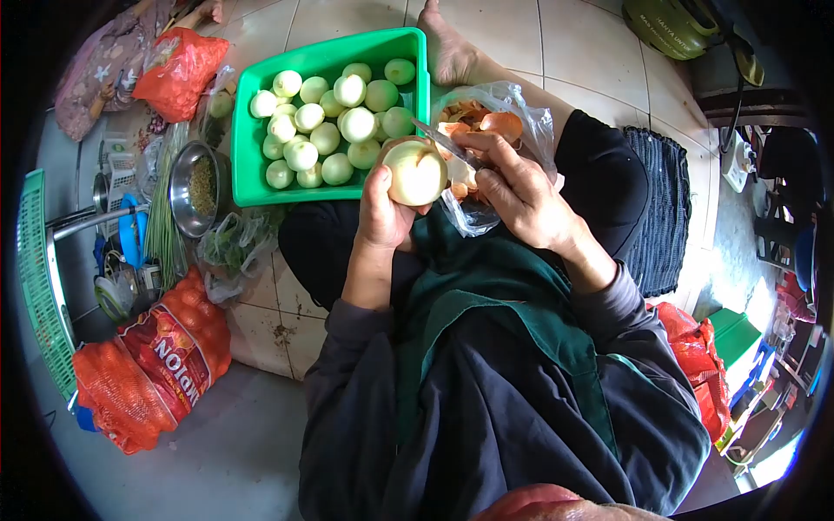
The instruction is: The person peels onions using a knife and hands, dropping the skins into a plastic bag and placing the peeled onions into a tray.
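Note:
My left hand (382,208) is wrapped round a pale, mostly peeled onion (417,174), held up in front of my lap. In my right hand (527,189) is a knife (443,139), its blade pointing up and left, close beside the onion. Beneath my right hand lies a clear plastic bag (537,123) with brown onion skins (501,127) in it. Just beyond my left hand stands a green basin (334,50) holding several peeled onions (357,125). The handle of the knife is mostly hidden by my fingers.
At the left are an orange net sack (161,360), a metal bowl (193,165) and long green stalks (165,217). A red plastic bag (181,74) lies near another person (109,65). A dark woven mat (658,208) is at my right.

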Available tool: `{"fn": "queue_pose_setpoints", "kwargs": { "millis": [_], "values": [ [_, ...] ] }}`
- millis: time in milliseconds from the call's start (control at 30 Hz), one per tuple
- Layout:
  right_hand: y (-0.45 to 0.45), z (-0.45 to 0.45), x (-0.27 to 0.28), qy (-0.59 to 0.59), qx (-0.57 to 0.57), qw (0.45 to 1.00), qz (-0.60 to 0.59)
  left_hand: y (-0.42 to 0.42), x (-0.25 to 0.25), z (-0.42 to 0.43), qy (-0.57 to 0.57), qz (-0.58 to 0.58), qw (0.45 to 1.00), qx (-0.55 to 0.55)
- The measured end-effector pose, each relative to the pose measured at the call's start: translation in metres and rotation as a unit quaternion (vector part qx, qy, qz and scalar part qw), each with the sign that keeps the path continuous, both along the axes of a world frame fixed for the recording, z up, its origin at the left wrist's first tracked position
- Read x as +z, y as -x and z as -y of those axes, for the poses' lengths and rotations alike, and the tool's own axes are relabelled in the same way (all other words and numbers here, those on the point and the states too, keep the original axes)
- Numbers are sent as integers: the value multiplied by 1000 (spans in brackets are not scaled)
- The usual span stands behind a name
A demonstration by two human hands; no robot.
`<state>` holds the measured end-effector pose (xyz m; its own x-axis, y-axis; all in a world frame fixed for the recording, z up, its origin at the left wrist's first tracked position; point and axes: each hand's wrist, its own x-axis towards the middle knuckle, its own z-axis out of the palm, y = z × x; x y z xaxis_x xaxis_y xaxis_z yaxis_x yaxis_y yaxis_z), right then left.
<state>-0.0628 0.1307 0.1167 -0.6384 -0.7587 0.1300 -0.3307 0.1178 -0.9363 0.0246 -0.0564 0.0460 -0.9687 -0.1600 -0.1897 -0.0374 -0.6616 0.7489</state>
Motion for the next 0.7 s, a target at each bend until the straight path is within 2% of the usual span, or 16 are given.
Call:
{"fn": "queue_pose_setpoints", "kwargs": {
  "millis": [133, 200, 300, 433, 633, 700],
  "values": [
    [0, 3, 5, 5, 31, 999, -26, 1, 2, 2, 15, -28, 999, -14],
    [-2, 5, 9, 9, 63, 998, -9, 5, 12, -5, 33, -24, 999, 28],
    [-7, 10, 0, 43, 56, 995, -75, 4, 13, -5, 58, -36, 997, 37],
    [-5, 7, 13, -40, 94, 994, -34, 5, 11, -4, 92, -38, 994, 40],
    [-7, 8, 3, 4, 54, 991, -124, 6, 16, -7, 107, -22, 993, 52],
    [-8, 7, 2, 0, 51, 993, -110, 6, 17, -9, 113, -14, 992, 57]
  ]
}}
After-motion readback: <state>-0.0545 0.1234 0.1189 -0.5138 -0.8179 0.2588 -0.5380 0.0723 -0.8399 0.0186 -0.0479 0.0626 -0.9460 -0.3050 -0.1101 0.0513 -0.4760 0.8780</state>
